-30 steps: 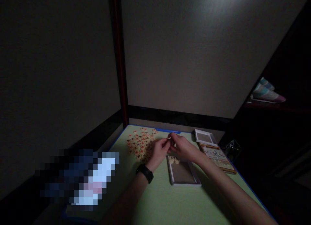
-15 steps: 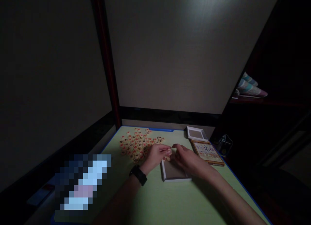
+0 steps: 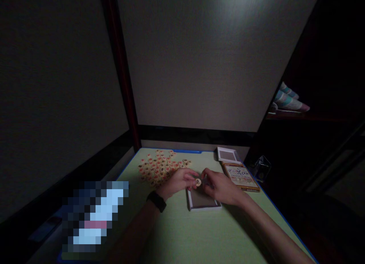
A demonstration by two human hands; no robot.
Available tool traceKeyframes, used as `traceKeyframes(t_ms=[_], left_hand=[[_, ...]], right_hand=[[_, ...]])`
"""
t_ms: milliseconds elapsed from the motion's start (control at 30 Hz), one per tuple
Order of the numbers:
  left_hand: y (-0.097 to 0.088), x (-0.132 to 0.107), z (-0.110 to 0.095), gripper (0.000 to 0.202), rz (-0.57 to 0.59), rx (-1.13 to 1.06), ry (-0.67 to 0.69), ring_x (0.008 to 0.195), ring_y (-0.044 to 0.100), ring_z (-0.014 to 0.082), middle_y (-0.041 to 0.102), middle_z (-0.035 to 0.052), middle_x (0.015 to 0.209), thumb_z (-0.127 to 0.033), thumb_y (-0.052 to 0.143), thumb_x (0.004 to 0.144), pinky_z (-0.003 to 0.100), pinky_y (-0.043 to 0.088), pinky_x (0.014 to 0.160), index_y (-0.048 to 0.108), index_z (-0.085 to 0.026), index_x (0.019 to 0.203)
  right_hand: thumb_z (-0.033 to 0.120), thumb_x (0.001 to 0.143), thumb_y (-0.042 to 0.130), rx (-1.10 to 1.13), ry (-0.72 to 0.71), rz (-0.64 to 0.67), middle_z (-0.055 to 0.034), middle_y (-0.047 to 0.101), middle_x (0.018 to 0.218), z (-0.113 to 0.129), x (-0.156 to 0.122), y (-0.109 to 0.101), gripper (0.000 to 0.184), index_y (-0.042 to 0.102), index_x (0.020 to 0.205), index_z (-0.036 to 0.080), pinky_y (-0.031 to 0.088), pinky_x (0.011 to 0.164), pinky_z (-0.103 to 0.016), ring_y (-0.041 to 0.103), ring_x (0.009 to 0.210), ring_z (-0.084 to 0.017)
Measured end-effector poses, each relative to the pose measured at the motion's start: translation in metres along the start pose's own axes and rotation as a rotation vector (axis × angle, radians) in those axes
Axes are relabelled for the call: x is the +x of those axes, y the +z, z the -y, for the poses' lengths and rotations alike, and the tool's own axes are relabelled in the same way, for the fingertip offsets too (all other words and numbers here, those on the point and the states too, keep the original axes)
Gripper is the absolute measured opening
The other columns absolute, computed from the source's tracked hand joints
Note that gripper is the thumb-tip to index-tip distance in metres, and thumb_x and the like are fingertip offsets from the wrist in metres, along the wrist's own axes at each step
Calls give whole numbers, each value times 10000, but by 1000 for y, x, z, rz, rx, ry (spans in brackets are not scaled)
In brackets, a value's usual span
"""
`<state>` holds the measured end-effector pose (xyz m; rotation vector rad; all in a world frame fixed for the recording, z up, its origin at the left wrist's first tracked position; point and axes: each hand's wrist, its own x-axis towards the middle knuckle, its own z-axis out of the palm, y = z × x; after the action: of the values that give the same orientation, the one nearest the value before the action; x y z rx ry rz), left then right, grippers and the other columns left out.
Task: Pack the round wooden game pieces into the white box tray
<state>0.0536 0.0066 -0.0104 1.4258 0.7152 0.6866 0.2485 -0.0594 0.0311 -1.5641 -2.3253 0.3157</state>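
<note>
A round wooden Chinese chess piece (image 3: 199, 182) is pinched at the fingertips of my left hand (image 3: 179, 180), its marked face turned toward me. My right hand (image 3: 221, 186) hovers just right of the piece, thumb and forefinger curled but apart, with nothing visible between them. Below both hands lies a shallow white-rimmed box tray (image 3: 204, 208), its far part hidden by the fingers. Left of it, a spread of loose Chinese chess pieces (image 3: 159, 167) with red and dark characters covers the table, partly hidden behind my left hand.
A second white box half (image 3: 228, 154) lies at the table's far right corner. In front of it is a flat printed box (image 3: 242, 176). The green table (image 3: 182, 237) has a blue edge and meets a wall panel (image 3: 196, 66). A pixelated patch covers the left edge.
My left fingers have opened slightly and the chess piece now shows its face. The right hand's fingertips have drawn a little away from the left's. The whole view has shifted slightly.
</note>
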Motion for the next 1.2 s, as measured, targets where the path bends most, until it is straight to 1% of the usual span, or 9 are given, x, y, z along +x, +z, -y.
traceKeyframes(t_ms=[100, 300, 367, 433, 533, 600, 800, 933, 1200], left_hand=[[-1, -3, -3, 585, 6, -22, -1, 602, 617, 130, 694, 38, 708, -424, 864, 588, 224, 431, 554, 637, -113, 1028], [-2, -3, -5, 505, 36, 48, 0, 568, 596, 117, 690, 37, 690, -380, 806, 681, 213, 413, 521, 645, -95, 1066], [-4, 0, -6, 394, -41, 103, 15, 577, 603, 119, 698, 41, 708, -314, 727, 754, 211, 425, 521, 650, -99, 1075], [-6, 3, -6, 269, -198, 209, 66, 602, 614, 121, 699, 36, 717, -227, 642, 791, 210, 441, 543, 668, -110, 1031], [-9, 4, -8, 178, -427, 549, 140, 636, 616, 127, 679, 7, 676, -138, 577, 771, 218, 458, 607, 710, -142, 891], [-8, 2, -8, 185, -478, 791, 147, 656, 621, 135, 683, 0, 673, -124, 564, 764, 229, 464, 652, 729, -164, 838], [0, -4, -2, 242, -329, 1036, 82, 780, 671, 167, 748, 38, 815, -126, 513, 809, 248, 482, 744, 746, -185, 841], [0, -2, 5, 266, -281, 1074, 60, 869, 683, 179, 763, 58, 909, -146, 485, 840, 258, 485, 789, 742, -187, 893], [-1, -1, 7, 281, -246, 1077, 49, 832, 674, 181, 750, 64, 870, -169, 449, 866, 260, 476, 752, 729, -186, 860]], right_hand=[[299, 833, 633, -81, -87, -34, -82, 703, 1019, 3, -2, 3, 340, 575, 1147, 182, 386, 705, -269, 646, 861, -218], [318, 944, 518, -217, -139, -9, -95, 723, 996, 5, 0, 5, 234, 653, 1076, 179, 388, 727, -285, 665, 870, -219], [317, 934, 532, -212, -126, 4, -97, 730, 986, 7, 0, 5, 224, 664, 1045, 175, 387, 720, -284, 669, 855, -218], [321, 911, 564, -202, -114, 37, -94, 740, 965, 9, 0, 6, 203, 674, 1006, 180, 385, 710, -282, 672, 834, -218], [310, 880, 602, -211, -114, 103, -93, 749, 956, 12, 1, 13, 176, 681, 981, 189, 392, 705, -283, 680, 838, -227], [293, 875, 605, -237, -111, 127, -102, 749, 992, 14, 2, 22, 181, 684, 1004, 193, 407, 722, -290, 684, 886, -244], [342, 916, 562, -306, -45, 112, -111, 744, 1040, 16, 4, 41, 230, 692, 1049, 206, 446, 712, -306, 695, 932, -277], [391, 917, 570, -318, -14, 99, -106, 753, 1024, 16, 4, 42, 254, 702, 1034, 210, 462, 726, -307, 701, 937, -278], [401, 939, 541, -348, 15, 93, -102, 765, 990, 14, 7, 46, 263, 714, 987, 208, 472, 728, -312, 717, 912, -279]])
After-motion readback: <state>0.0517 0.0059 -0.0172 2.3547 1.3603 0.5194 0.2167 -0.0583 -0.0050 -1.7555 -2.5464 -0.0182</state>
